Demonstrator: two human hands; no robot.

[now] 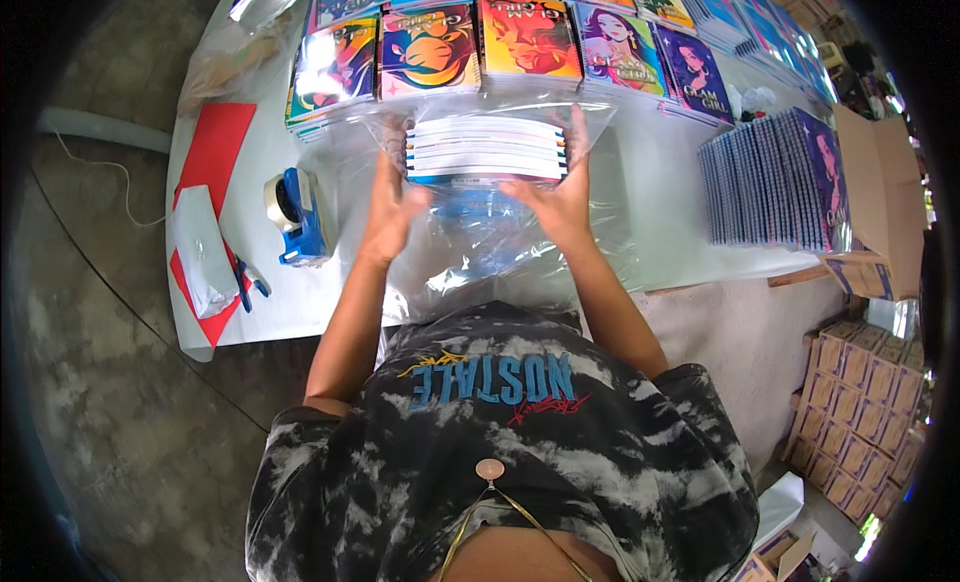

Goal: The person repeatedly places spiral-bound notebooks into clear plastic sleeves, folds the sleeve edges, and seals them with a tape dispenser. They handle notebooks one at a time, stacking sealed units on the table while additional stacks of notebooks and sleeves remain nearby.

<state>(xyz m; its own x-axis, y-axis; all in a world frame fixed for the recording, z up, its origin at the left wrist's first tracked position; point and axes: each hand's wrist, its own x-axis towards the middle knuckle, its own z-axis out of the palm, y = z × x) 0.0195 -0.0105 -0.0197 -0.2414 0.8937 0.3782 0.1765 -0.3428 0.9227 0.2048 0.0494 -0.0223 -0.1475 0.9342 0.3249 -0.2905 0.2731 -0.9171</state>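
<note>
A small stack of notebooks point(486, 148), page edges facing up, sits in a clear plastic bag point(460, 267) at the table's front edge. My left hand point(390, 197) presses the stack's left end through the film, its thumb slightly blurred. At the right end, my right hand point(562, 194) grips the same stack, thumb lying along its near side. Between them the stack is squeezed from both ends. The bag's loose part spreads toward my body, crumpled and shiny.
Rows of colourful notebooks point(430, 52) fill the far side. A blue tape dispenser point(304, 219) stands left, beside red sheets point(212, 147), a white packet point(203, 252) and blue-handled scissors point(250, 285). Rightward are a spiral notebook row point(765, 182) and an open carton point(882, 182); stacked boxes point(858, 412) stand below.
</note>
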